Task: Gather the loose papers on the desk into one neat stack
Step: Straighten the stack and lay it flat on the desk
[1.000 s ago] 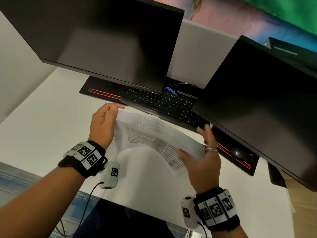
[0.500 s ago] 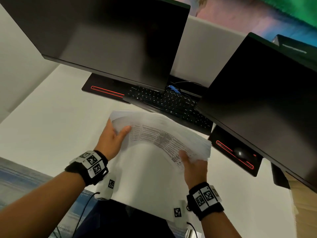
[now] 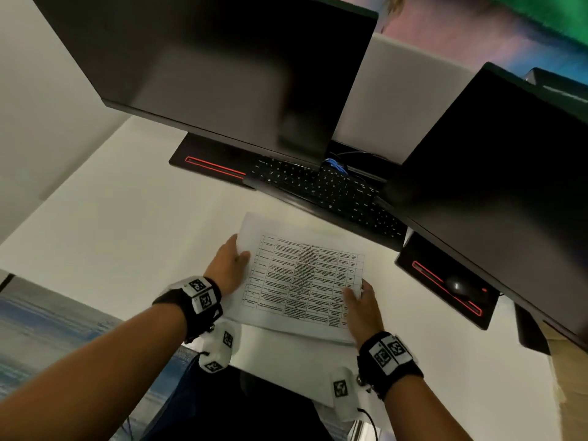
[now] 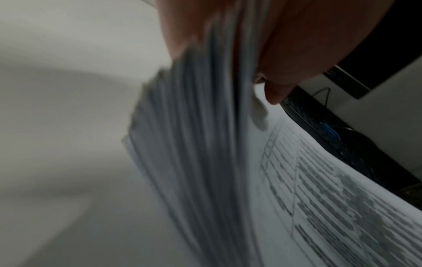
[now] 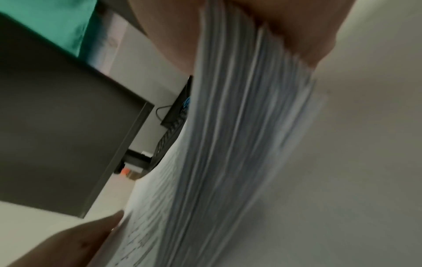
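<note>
Papers (image 3: 302, 278) sit gathered between my hands above the desk (image 3: 111, 237), near its front edge. My left hand (image 3: 227, 267) pinches the stack at nine o'clock, my right hand (image 3: 361, 305) at four. The wrist views show what the head view hides: fanned, uneven sheet edges. A second ago the sheets bowed upward nearer the keyboard (image 3: 324, 186); now they lie flatter. Bare desk lies toward nine o'clock.

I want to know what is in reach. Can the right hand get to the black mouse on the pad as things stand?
Probably not at once: the right hand grips the stack of papers, as does the left hand. The mouse lies partly under the right monitor, though open from the front.
</note>
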Action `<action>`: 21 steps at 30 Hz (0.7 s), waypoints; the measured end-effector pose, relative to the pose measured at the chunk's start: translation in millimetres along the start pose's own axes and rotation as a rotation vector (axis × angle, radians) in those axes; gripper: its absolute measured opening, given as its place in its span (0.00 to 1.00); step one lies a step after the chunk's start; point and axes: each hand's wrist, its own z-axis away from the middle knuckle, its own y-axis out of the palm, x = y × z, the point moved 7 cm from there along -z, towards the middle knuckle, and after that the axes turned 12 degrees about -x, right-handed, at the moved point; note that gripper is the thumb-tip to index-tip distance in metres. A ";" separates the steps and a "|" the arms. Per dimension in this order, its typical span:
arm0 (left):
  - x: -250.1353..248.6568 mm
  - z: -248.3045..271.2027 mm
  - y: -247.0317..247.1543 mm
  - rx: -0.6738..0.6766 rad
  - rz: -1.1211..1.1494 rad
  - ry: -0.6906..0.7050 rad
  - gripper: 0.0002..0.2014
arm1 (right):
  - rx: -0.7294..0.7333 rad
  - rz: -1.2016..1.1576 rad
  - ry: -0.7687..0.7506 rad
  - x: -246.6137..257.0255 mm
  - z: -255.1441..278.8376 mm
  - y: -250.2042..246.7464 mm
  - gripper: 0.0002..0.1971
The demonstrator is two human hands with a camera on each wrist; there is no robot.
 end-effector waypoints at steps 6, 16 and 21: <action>10.3 -0.3 -2.1 -0.020 -0.128 -0.057 0.16 | -0.029 0.026 0.007 -6.3 -0.5 3.7 0.21; 17.2 -11.1 -55.0 -0.095 -0.137 -0.090 0.11 | -0.061 -0.131 0.019 18.8 5.5 33.6 0.12; 23.1 -62.1 -137.7 -0.139 -0.172 -0.089 0.12 | 0.004 -0.205 0.042 78.0 4.2 104.1 0.10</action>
